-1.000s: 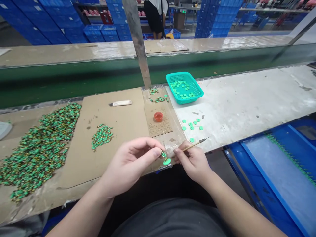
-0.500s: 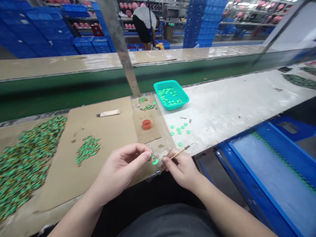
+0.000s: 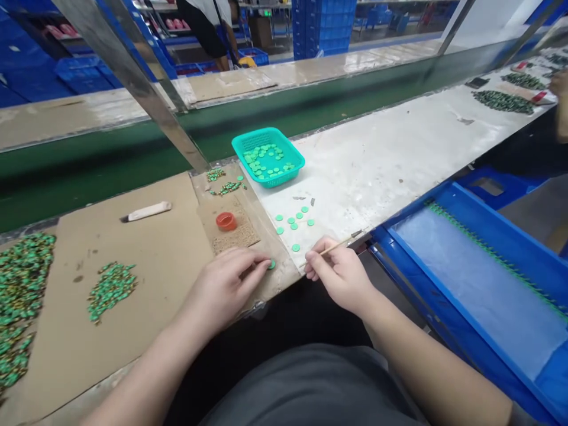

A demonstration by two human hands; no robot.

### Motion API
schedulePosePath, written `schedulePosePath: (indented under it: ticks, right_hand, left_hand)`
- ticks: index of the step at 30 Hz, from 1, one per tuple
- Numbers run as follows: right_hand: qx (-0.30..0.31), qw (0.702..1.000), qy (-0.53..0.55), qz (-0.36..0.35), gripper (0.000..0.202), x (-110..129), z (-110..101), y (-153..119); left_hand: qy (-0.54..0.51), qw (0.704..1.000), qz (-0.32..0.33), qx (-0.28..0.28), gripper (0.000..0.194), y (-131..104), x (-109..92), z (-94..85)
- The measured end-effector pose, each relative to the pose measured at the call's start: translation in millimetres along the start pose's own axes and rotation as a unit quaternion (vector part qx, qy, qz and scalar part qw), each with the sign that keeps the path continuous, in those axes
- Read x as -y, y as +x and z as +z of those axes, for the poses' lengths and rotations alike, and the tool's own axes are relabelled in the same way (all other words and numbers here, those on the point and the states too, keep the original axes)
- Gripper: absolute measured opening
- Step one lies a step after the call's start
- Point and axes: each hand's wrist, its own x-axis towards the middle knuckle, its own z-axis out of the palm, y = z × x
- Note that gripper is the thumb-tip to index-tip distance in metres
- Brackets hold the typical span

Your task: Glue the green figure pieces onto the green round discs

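My left hand (image 3: pixel 228 283) is low over the cardboard, thumb and fingers pinched at a small round green disc (image 3: pixel 272 264). Any smaller piece at those fingertips is hidden. My right hand (image 3: pixel 339 273) grips a thin wooden brush (image 3: pixel 341 243), its dark tip pointing up and right, away from the disc. Several loose green discs (image 3: pixel 293 226) lie on the white tabletop beyond my hands. Just past my left hand, a small red cup (image 3: pixel 226 221) stands on a rough brown pad (image 3: pixel 235 238).
A turquoise basket (image 3: pixel 290 176) holds more green discs. Small green-and-gold pieces form a little pile (image 3: pixel 112 289) and a large heap (image 3: pixel 22 296) at left. A white-handled tool (image 3: pixel 146 212) lies behind. Blue trays (image 3: pixel 470 284) stand at right; a slanting metal post (image 3: pixel 133 83) rises behind.
The view has swung right. My left hand has lowered the green disc to the cardboard, where earlier it held it with a small piece above. My right hand still holds the brush.
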Motion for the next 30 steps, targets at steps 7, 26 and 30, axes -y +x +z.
schedulePosePath:
  ticks: [7,26,30]
  right_hand:
    - [0.04,0.995,-0.085,-0.033,0.027,-3,11,6]
    - [0.114,0.945,-0.195,-0.237,0.035,-6,30,37]
    - [0.122,0.94,-0.211,-0.238,0.034,-5,31,38]
  left_hand:
    - [0.025,0.999,0.016,-0.013,0.027,-14,5,6.0]
    - [0.061,0.997,0.042,-0.029,0.024,-19,10,23.2]
    - [0.058,0.997,0.045,-0.03,0.026,-18,11,24.5]
